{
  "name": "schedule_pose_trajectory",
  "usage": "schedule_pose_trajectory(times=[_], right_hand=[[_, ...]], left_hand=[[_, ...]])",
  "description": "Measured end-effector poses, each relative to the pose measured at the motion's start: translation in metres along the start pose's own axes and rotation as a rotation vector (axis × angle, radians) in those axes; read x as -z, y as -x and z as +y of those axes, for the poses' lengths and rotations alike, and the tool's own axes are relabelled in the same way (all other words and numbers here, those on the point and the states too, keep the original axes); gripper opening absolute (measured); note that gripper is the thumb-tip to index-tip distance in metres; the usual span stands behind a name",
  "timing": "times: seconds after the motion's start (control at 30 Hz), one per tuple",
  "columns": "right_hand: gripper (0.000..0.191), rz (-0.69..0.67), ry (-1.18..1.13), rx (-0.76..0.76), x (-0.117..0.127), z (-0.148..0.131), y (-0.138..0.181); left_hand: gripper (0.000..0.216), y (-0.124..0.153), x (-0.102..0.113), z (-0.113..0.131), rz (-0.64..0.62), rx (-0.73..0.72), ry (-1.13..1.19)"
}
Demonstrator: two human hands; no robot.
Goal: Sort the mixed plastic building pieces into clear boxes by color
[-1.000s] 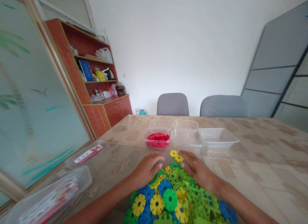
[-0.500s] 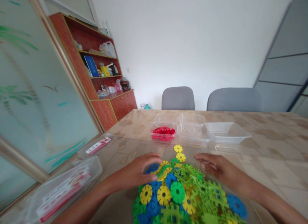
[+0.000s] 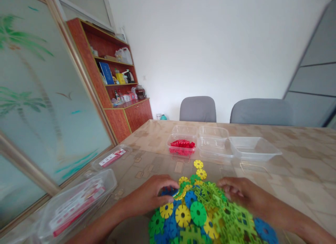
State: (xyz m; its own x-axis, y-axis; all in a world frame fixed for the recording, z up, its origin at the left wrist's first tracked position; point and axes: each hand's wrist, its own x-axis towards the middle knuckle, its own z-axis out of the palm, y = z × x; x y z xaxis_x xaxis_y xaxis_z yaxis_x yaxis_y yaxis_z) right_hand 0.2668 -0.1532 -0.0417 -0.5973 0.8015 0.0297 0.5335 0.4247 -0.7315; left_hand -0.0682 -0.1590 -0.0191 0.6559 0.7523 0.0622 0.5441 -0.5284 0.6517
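Observation:
A heap of plastic building pieces lies on the table in front of me: blue, yellow and green notched discs (image 3: pixel 183 216) and lime-green lattice pieces (image 3: pixel 232 214). My left hand (image 3: pixel 151 194) curves around the heap's left edge, thumb and fingers apart, with a blue notched disc (image 3: pixel 169 191) in the gap between them. At the heap's far right side is my right hand (image 3: pixel 240 191), its fingers bent loosely inward with their tips at the lime-green pieces. I see nothing held in it. Two yellow discs (image 3: pixel 198 164) lie just beyond the heap.
Past the heap stand a clear tub of red pieces (image 3: pixel 181 152), a clear tub (image 3: pixel 215 153) and a whitish tub (image 3: pixel 254 153). Clear lidded boxes with printed labels (image 3: pixel 78 203) lie at the left. Grey chairs (image 3: pixel 198 109) stand behind the table (image 3: pixel 301 167).
My right hand has come inward to the heap's edge, its fingers now closer to the lime-green pieces. My left hand has closed in slightly around the blue disc. The view has shifted a little.

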Motion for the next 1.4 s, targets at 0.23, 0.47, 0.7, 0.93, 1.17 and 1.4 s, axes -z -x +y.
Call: schedule_pose_trajectory(times=[0.23,0.47,0.7,0.93,1.17,1.4], right_hand=[[0.032,0.028,0.04,0.023,-0.004,0.012,-0.004],[0.037,0.006,0.025,0.02,-0.008,0.018,-0.006],[0.032,0.037,0.031,0.024,-0.007,0.008,-0.005],[0.033,0.051,0.077,0.036,-0.008,0.005,-0.007],[0.039,0.053,0.069,0.021,-0.01,0.014,-0.007],[0.032,0.218,0.156,0.076,-0.011,-0.001,-0.014]], left_hand=[[0.026,-0.002,-0.001,-0.009,0.095,0.063,-0.055],[0.019,-0.006,-0.005,-0.017,0.108,0.006,-0.059],[0.018,-0.004,-0.002,-0.017,0.107,0.113,-0.073],[0.024,-0.013,-0.015,-0.019,0.226,0.144,-0.096],[0.019,-0.014,-0.015,-0.02,0.234,0.167,-0.056],[0.017,0.006,0.021,-0.001,0.044,0.166,-0.024]])
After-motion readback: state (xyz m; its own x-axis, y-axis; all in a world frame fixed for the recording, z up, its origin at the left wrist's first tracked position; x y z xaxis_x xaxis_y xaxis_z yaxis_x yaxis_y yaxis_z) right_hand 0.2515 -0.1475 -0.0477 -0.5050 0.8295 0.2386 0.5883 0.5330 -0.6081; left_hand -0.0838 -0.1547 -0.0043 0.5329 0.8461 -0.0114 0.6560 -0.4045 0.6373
